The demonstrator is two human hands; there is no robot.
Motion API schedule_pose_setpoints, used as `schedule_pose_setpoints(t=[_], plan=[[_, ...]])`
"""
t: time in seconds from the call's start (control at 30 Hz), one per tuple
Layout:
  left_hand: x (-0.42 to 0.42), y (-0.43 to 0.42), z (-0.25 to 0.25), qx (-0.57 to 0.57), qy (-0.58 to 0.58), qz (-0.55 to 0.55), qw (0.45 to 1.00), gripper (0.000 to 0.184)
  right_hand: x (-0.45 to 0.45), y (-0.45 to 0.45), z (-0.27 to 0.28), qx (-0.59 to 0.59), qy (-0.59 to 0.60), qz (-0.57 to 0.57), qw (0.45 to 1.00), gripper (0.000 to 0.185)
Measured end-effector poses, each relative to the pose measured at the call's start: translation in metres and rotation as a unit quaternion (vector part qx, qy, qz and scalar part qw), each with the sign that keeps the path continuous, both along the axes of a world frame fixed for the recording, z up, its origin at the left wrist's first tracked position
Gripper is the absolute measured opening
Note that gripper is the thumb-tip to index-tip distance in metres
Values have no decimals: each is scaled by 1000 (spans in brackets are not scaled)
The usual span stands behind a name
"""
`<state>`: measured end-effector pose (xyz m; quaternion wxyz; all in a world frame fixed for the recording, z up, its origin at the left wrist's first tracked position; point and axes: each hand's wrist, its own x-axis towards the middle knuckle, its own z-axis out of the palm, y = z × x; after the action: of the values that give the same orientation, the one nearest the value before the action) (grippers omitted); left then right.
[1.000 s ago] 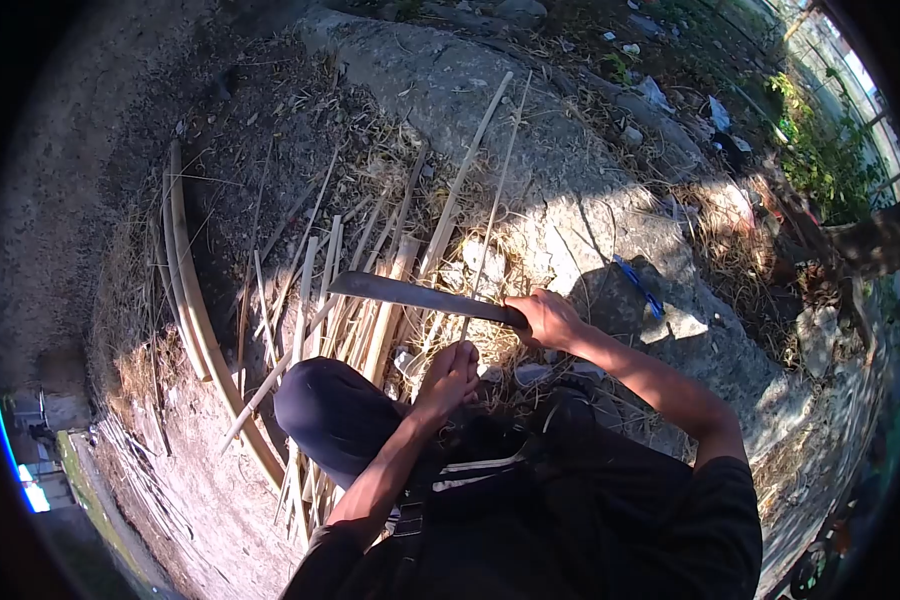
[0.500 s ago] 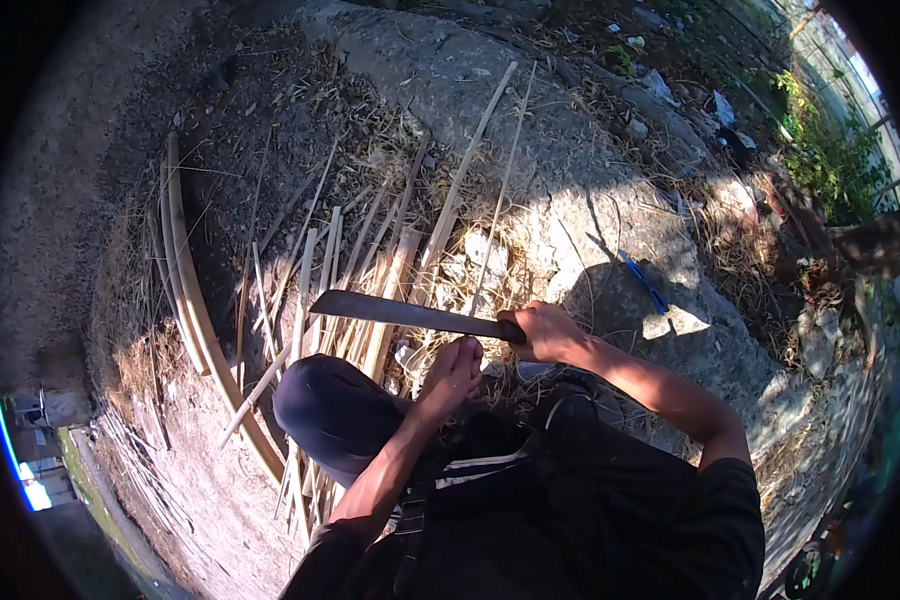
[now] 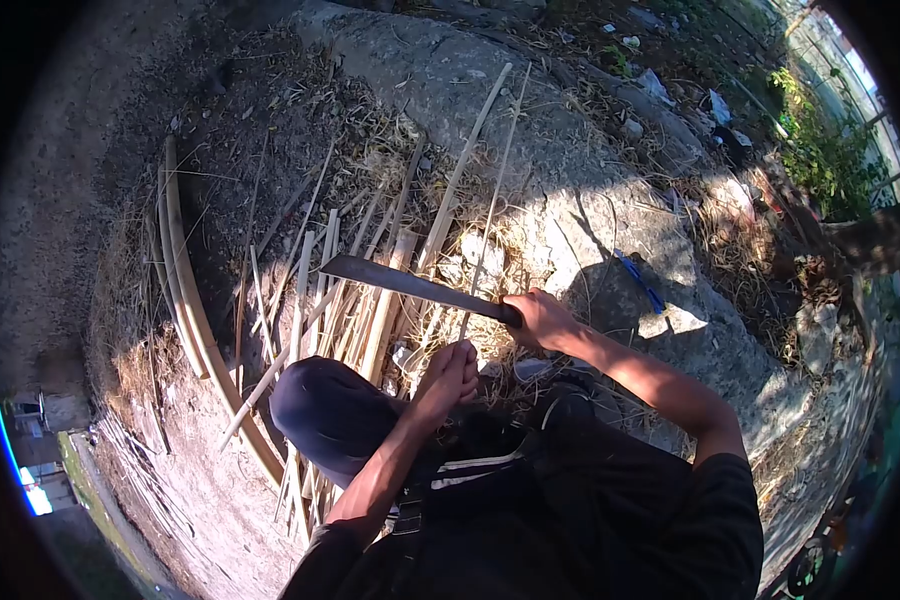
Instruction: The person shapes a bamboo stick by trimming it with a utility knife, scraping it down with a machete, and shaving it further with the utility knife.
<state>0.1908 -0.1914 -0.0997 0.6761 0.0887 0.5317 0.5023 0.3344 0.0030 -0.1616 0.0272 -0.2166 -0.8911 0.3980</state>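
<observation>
My right hand (image 3: 538,322) is wrapped round the dark handle of a long machete (image 3: 410,284), whose blade points left and slightly up. Below the blade, my left hand (image 3: 452,374) is closed on the near end of a thin bamboo strip (image 3: 500,180). The strip runs up and away over the rock, and the blade lies across it just beyond my left fingers. Whether the edge touches the strip cannot be told.
Split bamboo pieces (image 3: 382,318) lie in a pile at centre left, with long curved poles (image 3: 185,270) further left. A large rock (image 3: 420,70) spans the top and right. A blue object (image 3: 638,282) rests on it. Litter and green plants are at upper right.
The machete blade moved down and left along the strip, then back up a little with its tip raised. My left hand has stayed closed in nearly the same place.
</observation>
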Motion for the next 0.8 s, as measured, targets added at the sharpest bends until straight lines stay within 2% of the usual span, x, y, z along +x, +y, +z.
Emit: schedule_pose_setpoints(t=[0.03,0.13,0.27,0.3,0.33,0.4,0.47,0.63,0.7,0.8], plan=[[0,0,1,4,-33,12,999,28,-1,-2,-2,41,51,33,997,13],[-2,4,9,-13,-64,5,998,29,-3,-15,14,-16,-12,34,999,11],[-1,1,3,-16,-84,17,996,28,1,-2,-7,-15,44,31,998,10],[-1,0,2,-29,-88,9,996,28,0,7,-6,7,-18,25,1000,11],[-1,0,2,-43,-91,1,995,28,-1,15,-11,42,55,22,997,11],[1,1,4,-42,-90,1,995,29,3,32,-13,-9,23,-30,999,13],[0,2,4,-42,-89,-1,995,29,3,32,-14,24,53,-38,998,15],[6,5,2,-9,29,-5,1000,29,1,1,4,2,-19,41,999,18],[5,4,2,-22,32,-10,999,29,-1,-7,21,26,-53,70,996,22],[4,4,7,-42,19,-12,999,30,4,-1,5,63,8,25,998,19]])
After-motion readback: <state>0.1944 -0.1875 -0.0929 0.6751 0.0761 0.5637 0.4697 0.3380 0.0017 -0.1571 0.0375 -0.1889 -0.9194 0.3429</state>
